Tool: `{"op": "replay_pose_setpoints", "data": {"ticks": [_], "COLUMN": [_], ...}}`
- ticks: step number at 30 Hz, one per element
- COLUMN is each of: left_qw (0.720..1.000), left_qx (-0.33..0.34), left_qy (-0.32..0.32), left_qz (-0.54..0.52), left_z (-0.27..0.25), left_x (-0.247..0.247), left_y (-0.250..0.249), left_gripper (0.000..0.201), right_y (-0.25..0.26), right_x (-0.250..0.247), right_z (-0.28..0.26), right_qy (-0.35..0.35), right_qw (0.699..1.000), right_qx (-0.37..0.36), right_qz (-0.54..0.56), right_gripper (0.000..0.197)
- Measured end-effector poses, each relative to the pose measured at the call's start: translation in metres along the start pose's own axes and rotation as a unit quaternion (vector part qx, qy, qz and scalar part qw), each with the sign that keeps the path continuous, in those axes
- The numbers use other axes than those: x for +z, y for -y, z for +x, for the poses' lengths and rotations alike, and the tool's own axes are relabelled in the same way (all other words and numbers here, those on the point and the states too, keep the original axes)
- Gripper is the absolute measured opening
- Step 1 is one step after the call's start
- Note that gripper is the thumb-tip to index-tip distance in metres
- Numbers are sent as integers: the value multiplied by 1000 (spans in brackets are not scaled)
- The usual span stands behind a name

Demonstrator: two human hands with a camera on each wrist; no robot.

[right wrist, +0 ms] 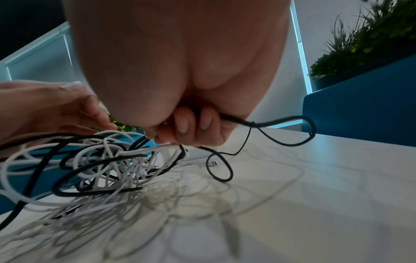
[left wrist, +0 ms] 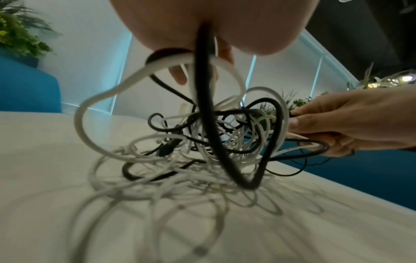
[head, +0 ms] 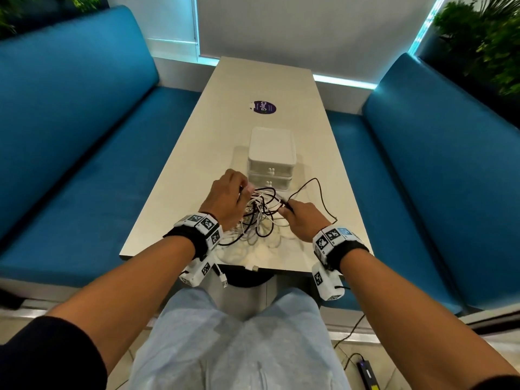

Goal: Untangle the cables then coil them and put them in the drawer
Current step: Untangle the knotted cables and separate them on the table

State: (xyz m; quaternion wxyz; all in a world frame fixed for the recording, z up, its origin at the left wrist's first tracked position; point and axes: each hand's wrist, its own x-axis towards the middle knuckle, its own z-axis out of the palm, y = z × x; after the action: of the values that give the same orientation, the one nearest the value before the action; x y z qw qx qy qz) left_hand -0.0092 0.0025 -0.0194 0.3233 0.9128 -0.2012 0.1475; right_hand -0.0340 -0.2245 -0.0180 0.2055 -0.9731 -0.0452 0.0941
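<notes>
Cables (head: 260, 218): black-and-white tangle, centre frame, near table edge. Left hand (head: 225, 197) pinches strands, apparently black and white; right hand (head: 302, 220) grips black cable (right wrist: 281, 122). Risk: opposed pulling tightens knots; drawers (head: 271, 171) closed.

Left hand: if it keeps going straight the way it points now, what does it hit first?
Likely the white drawer unit. The left hand, gripping cables from the tangle, points up the table toward the unit's lower front corner. Depth is unclear; it might slip past the left side.
</notes>
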Motion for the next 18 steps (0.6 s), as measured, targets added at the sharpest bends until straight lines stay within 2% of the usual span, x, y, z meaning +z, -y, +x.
{"op": "replay_pose_setpoints", "data": {"ticks": [2,5,7,9,13,18], "left_qw": [996,973,952,942,947,966], "left_qx": [51,102,108,82,44,-11], "left_qy": [-1,85,111,113,109,115], "left_qz": [67,190,265,305,300,232], "left_z": [-3,-10,-14,-13,-5,5], "left_x": [-8,-15,-13,-7,-1,-8], "left_y": [-2,-2,-3,-6,-12,-8], "left_gripper": [41,51,59,53,29,22], "right_y": [0,2,6,10,8,-1], "right_x": [0,1,2,2,-1,-7], "right_z": [2,4,5,5,0,-4], "right_qy": [0,1,-4,-10,-8,-13], "right_qw": [1000,1000,1000,1000,1000,1000], "right_qx": [7,17,14,3,-11,-12], "right_qz": [0,-5,0,12,3,-11], "right_gripper": [34,32,34,33,33,37]}}
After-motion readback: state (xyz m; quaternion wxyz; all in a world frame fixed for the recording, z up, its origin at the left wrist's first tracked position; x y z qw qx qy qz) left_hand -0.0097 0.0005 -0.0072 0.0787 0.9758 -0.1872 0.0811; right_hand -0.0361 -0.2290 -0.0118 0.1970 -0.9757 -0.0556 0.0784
